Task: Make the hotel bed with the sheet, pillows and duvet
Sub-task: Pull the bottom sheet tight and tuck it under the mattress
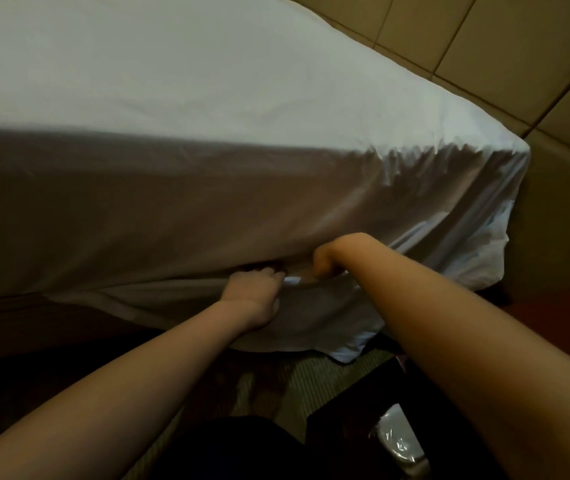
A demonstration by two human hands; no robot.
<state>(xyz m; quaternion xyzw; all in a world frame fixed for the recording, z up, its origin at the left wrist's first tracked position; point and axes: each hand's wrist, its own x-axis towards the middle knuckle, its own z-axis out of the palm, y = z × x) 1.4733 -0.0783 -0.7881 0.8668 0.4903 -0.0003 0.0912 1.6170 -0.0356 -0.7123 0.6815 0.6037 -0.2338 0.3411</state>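
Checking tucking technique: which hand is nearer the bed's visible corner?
The right hand, closer to the sheet's bunched corner; the left hand grips the hanging fabric farther along the side.

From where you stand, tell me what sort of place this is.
Most likely a hotel bedroom: a white sheet lies stretched over a large bed, its hanging edge handled by the left hand and right hand; padded panels line the wall behind, and a plastic-lined bin stands on the floor.
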